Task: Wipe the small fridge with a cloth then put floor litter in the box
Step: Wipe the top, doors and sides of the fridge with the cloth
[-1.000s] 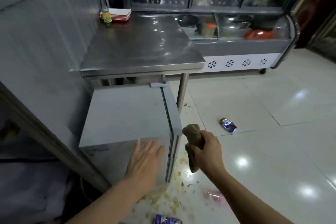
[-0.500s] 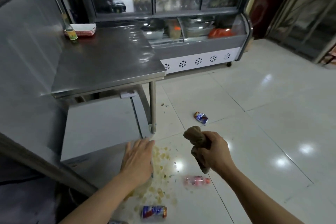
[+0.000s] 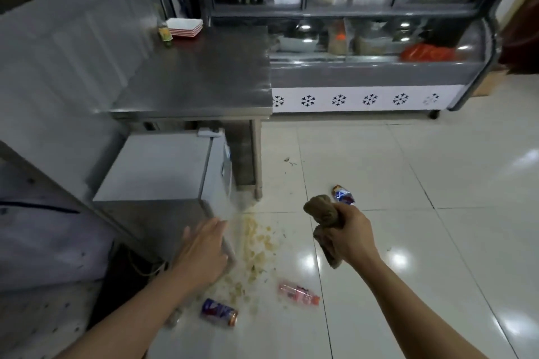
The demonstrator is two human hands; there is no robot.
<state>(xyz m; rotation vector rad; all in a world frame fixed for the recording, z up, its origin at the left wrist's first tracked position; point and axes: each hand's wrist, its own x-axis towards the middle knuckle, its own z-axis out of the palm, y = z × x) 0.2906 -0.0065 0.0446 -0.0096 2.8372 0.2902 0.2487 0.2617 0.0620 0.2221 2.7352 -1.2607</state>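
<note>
The small grey fridge (image 3: 154, 169) stands under a steel table, low at the left. My left hand (image 3: 205, 253) lies flat, fingers spread, against the fridge's near front corner. My right hand (image 3: 348, 237) is held over the floor to the right of the fridge, shut on a bunched brown cloth (image 3: 320, 213). Litter lies on the white tiles: a crushed blue can (image 3: 344, 195) just beyond the cloth, a blue and red can (image 3: 218, 312) near my left forearm, a pink bottle (image 3: 297, 293), and pale food scraps (image 3: 259, 245) spread by the fridge's corner. No box is in view.
The steel table (image 3: 198, 81) carries stacked red and white trays (image 3: 185, 28) and a small bottle (image 3: 164, 33). A glass display chiller (image 3: 364, 67) runs along the back. A steel wall panel (image 3: 64, 67) closes the left side. A table leg (image 3: 257, 160) stands beside the fridge.
The view has pulled back and tilted down, showing more floor and litter. My left hand stays on the fridge's front corner. My right hand still grips the cloth, a little farther right.
</note>
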